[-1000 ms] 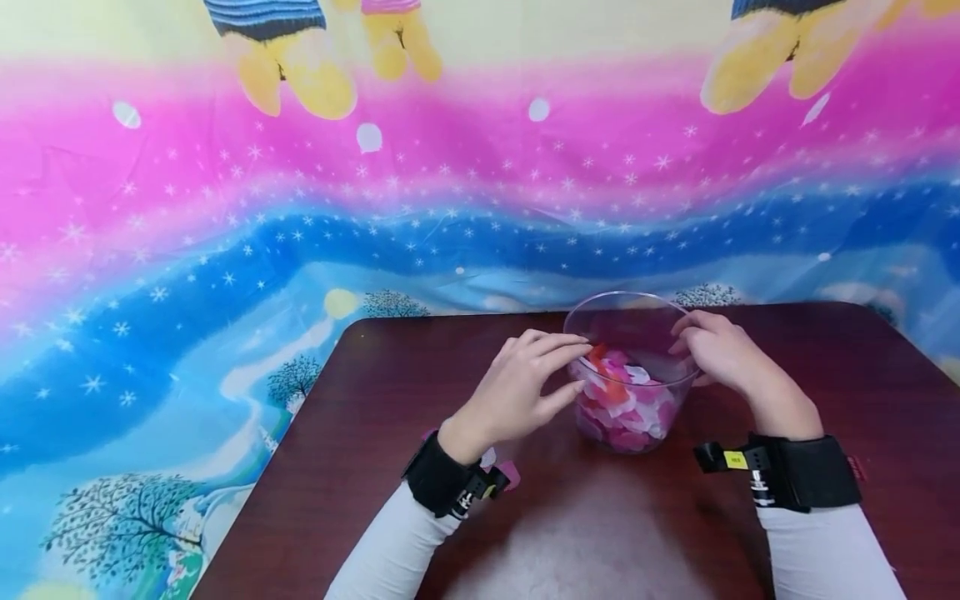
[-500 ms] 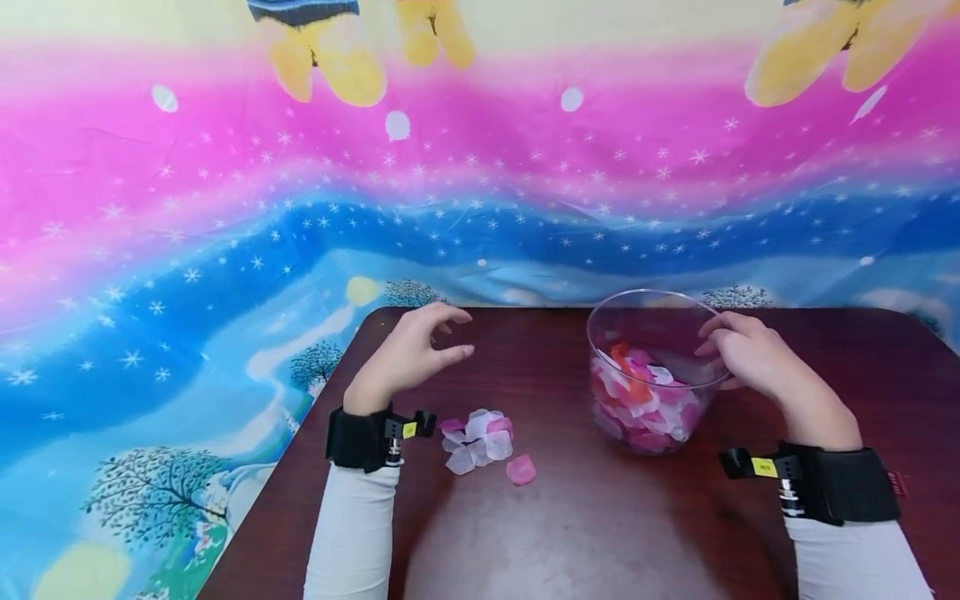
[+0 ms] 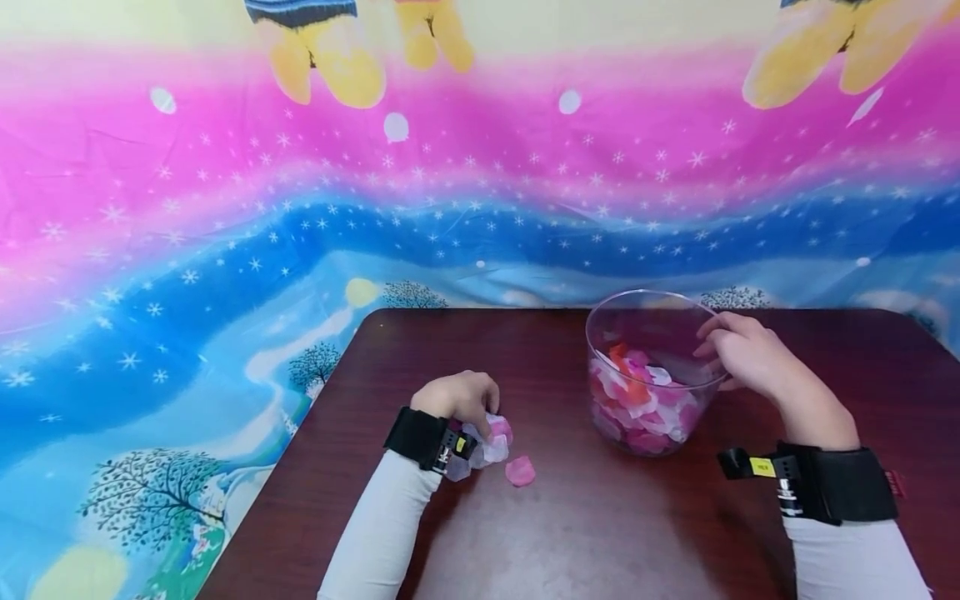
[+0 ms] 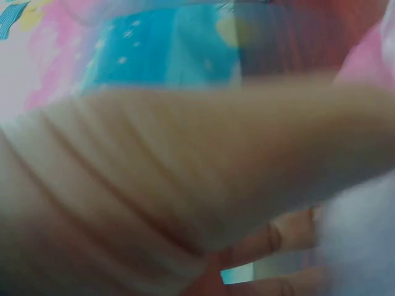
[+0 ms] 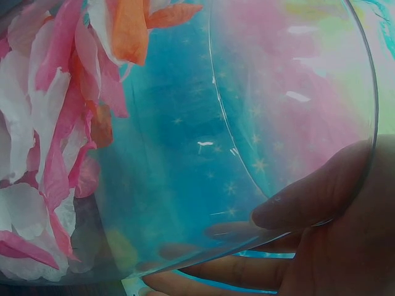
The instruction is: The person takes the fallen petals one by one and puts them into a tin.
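Note:
On the dark red table, a small pile of pink and white artificial flower petals lies under my left hand. Its fingers bend down to the petals, and the hand hides part of the pile. In the left wrist view the thumb crosses the frame, with blurred white petals between it and the fingers. My right hand grips the rim of a clear plastic bucket. In the right wrist view its thumb is inside the wall and the fingers outside. Pink, white and orange petals partly fill the bucket.
A single pink petal lies apart on the table, between the pile and the bucket. Behind the table hangs a printed cloth in pink and blue. Both wrists wear black straps with small cameras.
My left hand has left the bucket's rim, swung left across the table and come down onto the petal pile. My right hand keeps its hold on the bucket, which stays in place.

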A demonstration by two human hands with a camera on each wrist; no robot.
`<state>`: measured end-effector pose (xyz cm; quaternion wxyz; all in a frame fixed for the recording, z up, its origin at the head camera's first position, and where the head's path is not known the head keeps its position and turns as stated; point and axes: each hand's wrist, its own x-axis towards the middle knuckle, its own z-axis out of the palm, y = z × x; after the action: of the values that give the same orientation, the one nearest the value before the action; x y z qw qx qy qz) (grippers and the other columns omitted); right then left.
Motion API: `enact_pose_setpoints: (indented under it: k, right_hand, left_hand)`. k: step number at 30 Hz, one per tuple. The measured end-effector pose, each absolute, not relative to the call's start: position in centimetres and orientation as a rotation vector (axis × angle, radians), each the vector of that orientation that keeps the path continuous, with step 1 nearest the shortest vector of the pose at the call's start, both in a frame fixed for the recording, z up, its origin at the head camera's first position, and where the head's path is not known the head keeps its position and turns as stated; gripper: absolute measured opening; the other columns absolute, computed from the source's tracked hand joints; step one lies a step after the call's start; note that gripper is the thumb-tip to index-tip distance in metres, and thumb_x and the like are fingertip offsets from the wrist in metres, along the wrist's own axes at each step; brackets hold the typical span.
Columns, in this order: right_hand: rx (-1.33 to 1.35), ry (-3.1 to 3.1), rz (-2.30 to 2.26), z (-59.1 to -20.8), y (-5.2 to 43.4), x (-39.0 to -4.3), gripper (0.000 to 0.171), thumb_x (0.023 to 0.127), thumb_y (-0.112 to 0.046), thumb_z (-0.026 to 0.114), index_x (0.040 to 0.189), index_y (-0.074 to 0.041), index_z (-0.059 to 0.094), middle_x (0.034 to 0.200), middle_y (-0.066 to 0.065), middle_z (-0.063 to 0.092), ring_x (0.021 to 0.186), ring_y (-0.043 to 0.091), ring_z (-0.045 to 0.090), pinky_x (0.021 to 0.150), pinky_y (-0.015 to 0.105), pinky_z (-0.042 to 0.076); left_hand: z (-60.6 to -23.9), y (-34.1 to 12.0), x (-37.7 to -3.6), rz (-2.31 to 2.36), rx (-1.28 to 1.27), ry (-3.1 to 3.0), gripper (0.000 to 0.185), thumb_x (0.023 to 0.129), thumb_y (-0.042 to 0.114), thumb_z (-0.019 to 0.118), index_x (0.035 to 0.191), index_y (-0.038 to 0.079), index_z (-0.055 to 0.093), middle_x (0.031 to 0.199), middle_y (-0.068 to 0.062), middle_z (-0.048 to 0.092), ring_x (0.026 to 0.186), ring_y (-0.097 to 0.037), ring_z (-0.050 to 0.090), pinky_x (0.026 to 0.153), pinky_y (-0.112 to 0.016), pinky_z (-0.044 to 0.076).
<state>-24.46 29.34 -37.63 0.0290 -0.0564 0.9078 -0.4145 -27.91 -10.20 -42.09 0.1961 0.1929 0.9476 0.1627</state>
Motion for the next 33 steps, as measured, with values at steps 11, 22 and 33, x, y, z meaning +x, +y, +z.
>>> enact_pose_setpoints:
  k: [11, 22, 33]
  right_hand:
    - [-0.174, 2.806, -1.273, -37.1, 29.2, -24.5, 0.044, 0.107, -0.016, 0.025, 0.134, 0.012, 0.044, 0.126, 0.036, 0.059, 0.096, 0.036, 0.069, 0.070, 0.044, 0.060]
    - [-0.159, 2.804, -1.262, -37.5, 29.2, -24.4, 0.044, 0.107, -0.017, 0.026, 0.134, 0.012, 0.044, 0.126, 0.036, 0.059, 0.097, 0.037, 0.068, 0.071, 0.046, 0.060]
    - [-0.167, 2.814, -1.269, -37.7, 29.3, -24.4, 0.044, 0.106, -0.016, 0.026, 0.132, 0.013, 0.046, 0.123, 0.036, 0.060, 0.093, 0.035, 0.069, 0.070, 0.044, 0.060]
  left_hand:
    - [-42.4, -9.7, -29.0, 0.500, 0.718, 2.776, 0.017, 0.084, -0.005, 0.073, 0.087, 0.012, 0.076, 0.090, -0.002, 0.063, 0.077, -0.017, 0.054, 0.058, -0.027, 0.048]
    - [-41.2, -9.7, -28.9, 0.730, 0.914, 2.810, 0.029, 0.085, 0.003, 0.080, 0.112, 0.008, 0.074, 0.101, -0.004, 0.071, 0.086, -0.016, 0.061, 0.074, -0.028, 0.054]
    - [-38.8, -10.8, -28.1, 0.909, 0.979, 2.898, 0.020, 0.093, 0.008, 0.076, 0.112, 0.009, 0.074, 0.105, -0.002, 0.072, 0.096, -0.015, 0.068, 0.087, -0.034, 0.057]
